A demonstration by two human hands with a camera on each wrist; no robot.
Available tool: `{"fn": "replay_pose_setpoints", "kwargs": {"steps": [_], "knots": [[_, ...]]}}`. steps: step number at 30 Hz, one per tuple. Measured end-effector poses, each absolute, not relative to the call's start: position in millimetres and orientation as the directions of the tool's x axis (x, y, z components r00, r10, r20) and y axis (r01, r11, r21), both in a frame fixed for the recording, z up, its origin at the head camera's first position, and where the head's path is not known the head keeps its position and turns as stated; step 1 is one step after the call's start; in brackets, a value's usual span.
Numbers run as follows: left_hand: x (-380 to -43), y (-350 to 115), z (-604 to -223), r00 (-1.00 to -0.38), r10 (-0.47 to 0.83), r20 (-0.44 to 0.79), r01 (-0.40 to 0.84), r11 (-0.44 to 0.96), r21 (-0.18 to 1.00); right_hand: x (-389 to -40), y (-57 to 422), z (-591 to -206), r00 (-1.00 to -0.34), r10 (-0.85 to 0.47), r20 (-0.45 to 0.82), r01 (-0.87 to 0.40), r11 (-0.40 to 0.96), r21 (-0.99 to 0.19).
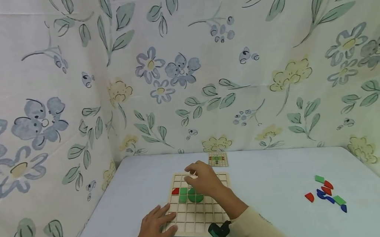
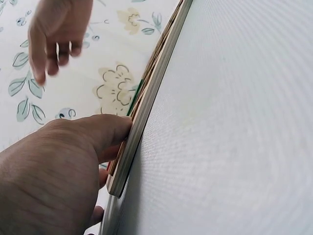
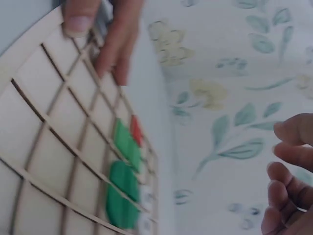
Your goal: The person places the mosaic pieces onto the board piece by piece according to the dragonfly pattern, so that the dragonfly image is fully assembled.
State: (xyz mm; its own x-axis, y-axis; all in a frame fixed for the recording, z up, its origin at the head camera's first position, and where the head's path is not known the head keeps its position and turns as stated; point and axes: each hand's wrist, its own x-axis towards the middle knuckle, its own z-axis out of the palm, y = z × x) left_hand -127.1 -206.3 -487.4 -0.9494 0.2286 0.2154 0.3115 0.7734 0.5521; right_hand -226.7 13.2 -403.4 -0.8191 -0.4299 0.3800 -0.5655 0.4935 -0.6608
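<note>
A wooden grid board [image 1: 195, 229] lies on the white table, holding a red corner piece [image 1: 175, 191], light green pieces [image 1: 183, 195] and a dark green rounded piece [image 1: 195, 196]. My left hand [image 1: 153, 227] rests at the board's left edge, fingers touching its side and rim in the left wrist view. Above the board's far half hovers my right hand [image 1: 203, 180], fingers loosely bent with nothing visible between them. In the right wrist view, small white pieces [image 3: 145, 198] sit beside the dark green one; the right hand hides that spot in the head view.
A small pattern card [image 1: 218, 159] lies behind the board near the table's back. Off to the right are loose red pieces [image 1: 309, 197], green pieces [image 1: 339, 200] and blue pieces [image 1: 321, 194]. Flowered cloth [image 1: 186, 77] hangs behind and to the left.
</note>
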Motion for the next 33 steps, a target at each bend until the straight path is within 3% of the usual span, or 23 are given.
{"fn": "replay_pose_setpoints", "kwargs": {"steps": [7,15,27,33], "knots": [[-128,-206,-490,-0.954,0.219,0.205,0.297,0.782,0.548,-199,57,-368,-0.790,-0.362,0.494,-0.612,0.449,-0.651],[-128,-207,-492,-0.956,0.211,0.203,0.290,0.785,0.547,-171,106,-348,-0.729,-0.338,0.596,-0.677,0.487,-0.552],[-129,-207,-491,-0.953,0.212,0.216,0.299,0.776,0.555,-137,173,-344,-0.719,-0.217,0.660,-0.616,0.639,-0.460],[-128,-206,-490,-0.957,0.215,0.195,0.289,0.773,0.564,-137,210,-360,-0.713,-0.192,0.674,-0.615,0.634,-0.469]]}}
